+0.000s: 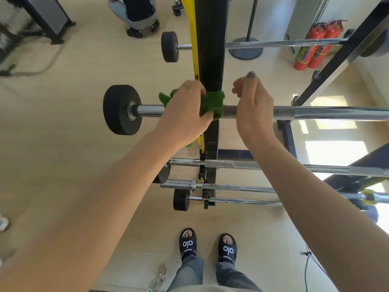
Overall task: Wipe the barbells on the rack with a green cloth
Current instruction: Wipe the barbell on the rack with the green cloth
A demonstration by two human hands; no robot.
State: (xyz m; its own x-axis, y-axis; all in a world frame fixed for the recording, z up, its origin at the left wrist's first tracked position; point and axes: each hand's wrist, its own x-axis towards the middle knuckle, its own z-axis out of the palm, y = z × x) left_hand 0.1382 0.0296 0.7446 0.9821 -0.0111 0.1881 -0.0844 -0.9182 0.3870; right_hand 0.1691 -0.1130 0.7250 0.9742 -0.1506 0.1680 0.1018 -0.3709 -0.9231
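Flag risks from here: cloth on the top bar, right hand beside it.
1. The left hand grips the green cloth right at the black upright; knuckles could jam there.
2. The right hand rests on the barbell; the bar might roll under it.
3. Cloth ends hang loose and may snag.

Pale wood floor (63, 144), sunlit patches (332, 152), two red extinguishers (315, 45) by wall.

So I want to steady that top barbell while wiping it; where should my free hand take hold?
Grip the barbell on the bare shaft just right of the green cloth, coming from above, about where the right hand is now. The bar lies level across the rack, so fingers can wrap over it there, apart from the left hand holding the cloth.
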